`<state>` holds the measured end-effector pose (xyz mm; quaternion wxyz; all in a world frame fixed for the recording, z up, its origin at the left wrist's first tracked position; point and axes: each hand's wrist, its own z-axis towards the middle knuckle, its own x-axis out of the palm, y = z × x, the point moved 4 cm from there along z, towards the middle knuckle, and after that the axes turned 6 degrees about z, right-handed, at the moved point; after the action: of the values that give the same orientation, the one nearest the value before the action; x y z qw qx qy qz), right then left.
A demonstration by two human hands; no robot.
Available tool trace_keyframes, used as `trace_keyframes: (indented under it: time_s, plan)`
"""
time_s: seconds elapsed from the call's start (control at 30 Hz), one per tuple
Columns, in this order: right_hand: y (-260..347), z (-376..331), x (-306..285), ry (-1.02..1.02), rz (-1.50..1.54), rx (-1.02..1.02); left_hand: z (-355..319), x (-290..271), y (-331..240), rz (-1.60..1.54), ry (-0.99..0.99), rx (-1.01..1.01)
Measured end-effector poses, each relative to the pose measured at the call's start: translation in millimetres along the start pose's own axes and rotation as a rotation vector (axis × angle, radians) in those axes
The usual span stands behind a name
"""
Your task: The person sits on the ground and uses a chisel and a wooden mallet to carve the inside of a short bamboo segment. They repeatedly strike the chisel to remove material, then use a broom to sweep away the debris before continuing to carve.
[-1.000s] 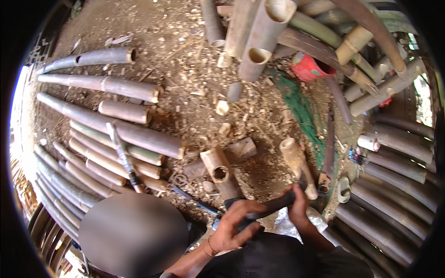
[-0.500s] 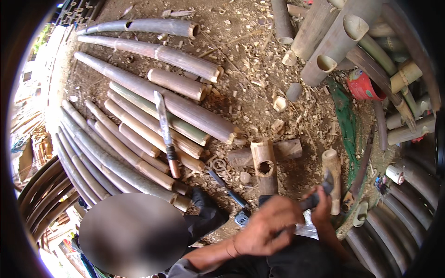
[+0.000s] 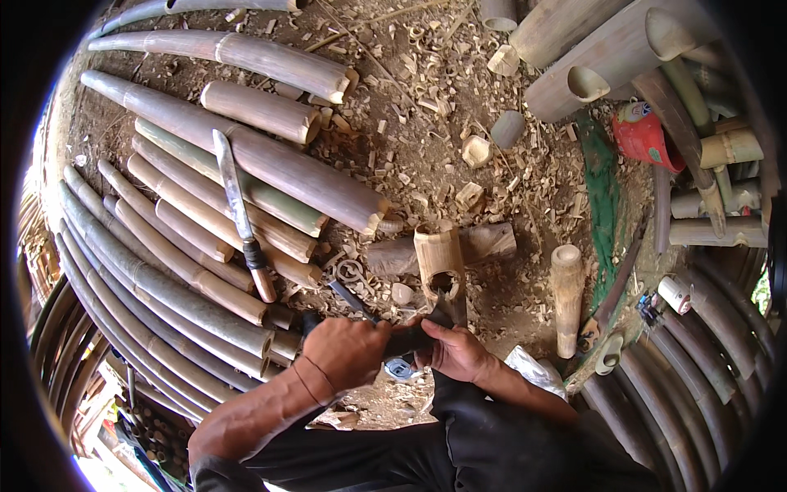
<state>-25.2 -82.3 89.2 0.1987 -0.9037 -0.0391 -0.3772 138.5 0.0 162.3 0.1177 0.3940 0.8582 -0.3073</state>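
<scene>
My left hand (image 3: pixel 348 353), a cord round its wrist, is closed in a fist round the handle end of a dark tool. My right hand (image 3: pixel 459 354) grips the tool's dark front part (image 3: pixel 439 318), thumb laid along it. The tool's tip points at a hole in a short bamboo tube (image 3: pixel 437 256); whether it goes inside I cannot tell. The tube rests across a short log (image 3: pixel 492 244). Close by my left fist lies a slim dark-handled tool (image 3: pixel 351 297), partly hidden. A wooden mallet (image 3: pixel 566 299) stands or lies right of my right hand.
A long knife (image 3: pixel 236 201) lies across a row of bamboo poles (image 3: pixel 270 168) at left. Thick bamboo with cut holes (image 3: pixel 611 61), a red tub (image 3: pixel 643 135) and green netting (image 3: pixel 598 193) are at right. Wood chips (image 3: pixel 443 98) litter the ground.
Both hands have come left with the dark tool, from beside the mallet to the near end of the bamboo tube. The tool now points at the tube's hole. The view has shifted too.
</scene>
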Motion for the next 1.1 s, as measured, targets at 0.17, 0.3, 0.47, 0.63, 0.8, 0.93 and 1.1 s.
trace_keyframes:
  time_s: [0.17,0.3,0.47,0.63,0.8,0.93,1.1]
  plan:
    - [8,-7,2,-0.387,-0.336,-0.077,9,50,8,-0.208,0.06,-0.038]
    - [15,-18,-5,-0.526,-0.723,-0.243,7,94,-29,-0.464,-0.143,-0.162]
    - [24,-29,-19,-0.661,-1.3,-0.473,22,114,-86,-0.702,-0.21,-0.267]
    - [-2,-21,-11,-0.391,-0.481,-0.234,-5,73,-34,-0.061,-0.388,-0.098]
    - [-10,6,-6,-0.111,-0.081,-0.072,-2,5,1,0.079,-0.072,0.035]
    - [0,-8,-15,-0.293,-0.33,-0.107,7,40,1,-0.164,0.071,0.01]
    - [17,-27,-4,-0.696,-0.876,-0.306,21,115,-58,-0.522,-0.106,-0.167]
